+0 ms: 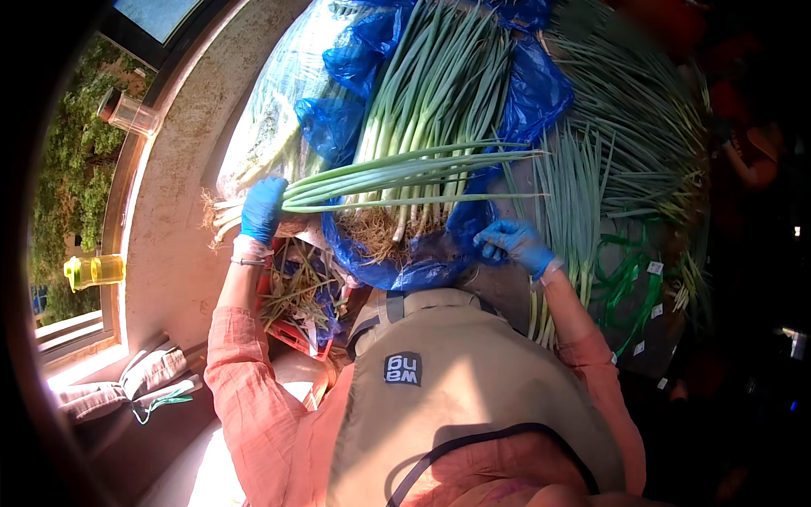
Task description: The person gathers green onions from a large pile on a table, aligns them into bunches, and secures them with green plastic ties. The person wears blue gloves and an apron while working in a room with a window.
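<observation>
My left hand [262, 206], in a blue glove, grips a small bunch of green onions [374, 180] near the root end. Their roots point left, and the leaves reach right across a big pile of green onions [437, 82] lying in an opened blue plastic bag [405, 275]. My right hand [516, 246], gloved the same way, is just right of the bag's near edge. Its fingers are curled together, with nothing visible in them. Close beside it on the right lies a thinner row of green onions [570, 190].
Green ties with white tags [624, 272] hang over the dark tabletop [656, 342]. More green onions [640, 120] are heaped at far right. A red crate [291, 336] with trimmings stands lower left. A clear bag [279, 95] lies by the window ledge. Another person [747, 152] is at right.
</observation>
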Available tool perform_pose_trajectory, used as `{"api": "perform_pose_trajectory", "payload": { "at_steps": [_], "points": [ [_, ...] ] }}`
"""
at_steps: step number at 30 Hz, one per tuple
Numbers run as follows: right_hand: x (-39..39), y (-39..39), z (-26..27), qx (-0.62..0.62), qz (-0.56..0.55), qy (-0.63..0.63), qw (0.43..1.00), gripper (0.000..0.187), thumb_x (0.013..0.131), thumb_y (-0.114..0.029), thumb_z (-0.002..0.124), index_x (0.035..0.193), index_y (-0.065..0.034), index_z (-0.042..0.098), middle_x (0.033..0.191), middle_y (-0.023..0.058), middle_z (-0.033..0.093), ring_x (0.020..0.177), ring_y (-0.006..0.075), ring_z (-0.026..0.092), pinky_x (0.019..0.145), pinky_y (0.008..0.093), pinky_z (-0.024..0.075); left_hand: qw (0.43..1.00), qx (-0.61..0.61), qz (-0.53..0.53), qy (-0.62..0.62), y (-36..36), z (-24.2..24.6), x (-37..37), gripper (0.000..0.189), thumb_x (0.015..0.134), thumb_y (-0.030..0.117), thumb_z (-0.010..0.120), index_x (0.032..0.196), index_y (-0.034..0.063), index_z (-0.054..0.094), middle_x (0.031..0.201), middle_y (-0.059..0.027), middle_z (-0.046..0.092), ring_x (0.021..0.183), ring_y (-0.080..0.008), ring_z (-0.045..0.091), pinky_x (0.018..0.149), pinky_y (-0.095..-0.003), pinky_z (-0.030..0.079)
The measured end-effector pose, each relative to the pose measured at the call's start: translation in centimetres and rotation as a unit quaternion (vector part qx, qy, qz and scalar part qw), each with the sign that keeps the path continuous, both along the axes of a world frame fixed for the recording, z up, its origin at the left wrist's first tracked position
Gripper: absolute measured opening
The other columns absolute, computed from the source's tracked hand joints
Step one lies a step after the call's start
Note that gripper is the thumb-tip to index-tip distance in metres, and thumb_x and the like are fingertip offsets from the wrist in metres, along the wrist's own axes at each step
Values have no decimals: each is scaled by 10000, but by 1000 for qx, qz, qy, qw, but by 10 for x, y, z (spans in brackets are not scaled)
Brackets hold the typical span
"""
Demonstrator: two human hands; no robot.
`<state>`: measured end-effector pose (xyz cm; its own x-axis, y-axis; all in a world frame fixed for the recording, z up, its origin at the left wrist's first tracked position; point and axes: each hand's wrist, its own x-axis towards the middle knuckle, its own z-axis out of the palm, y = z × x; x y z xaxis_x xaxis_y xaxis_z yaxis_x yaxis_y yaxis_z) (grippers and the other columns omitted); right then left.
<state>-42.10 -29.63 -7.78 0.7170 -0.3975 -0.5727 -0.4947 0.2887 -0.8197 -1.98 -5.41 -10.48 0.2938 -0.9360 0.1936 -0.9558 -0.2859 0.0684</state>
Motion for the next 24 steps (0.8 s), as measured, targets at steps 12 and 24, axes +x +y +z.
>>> {"api": "perform_pose_trajectory", "payload": {
  "at_steps": [12,24],
  "points": [
    [64,-32,31,-394,15,-167,904,399,787,-108,671,1161,-39,549,913,63,615,778,146,586,693,274,481,999,25,-3,-48,-1,2,-3,90,758,68,519,844,92,507,757,-115,534,730,-293,556,643,-390,450],
    [84,24,44,-580,297,-99,752,167,845,-213,555,781,-71,615,685,134,584,613,310,583,538,391,459,998,14,-7,-53,1,-6,0,134,740,63,532,867,102,511,768,-112,529,735,-301,542,642,-390,442]
  ]
}}
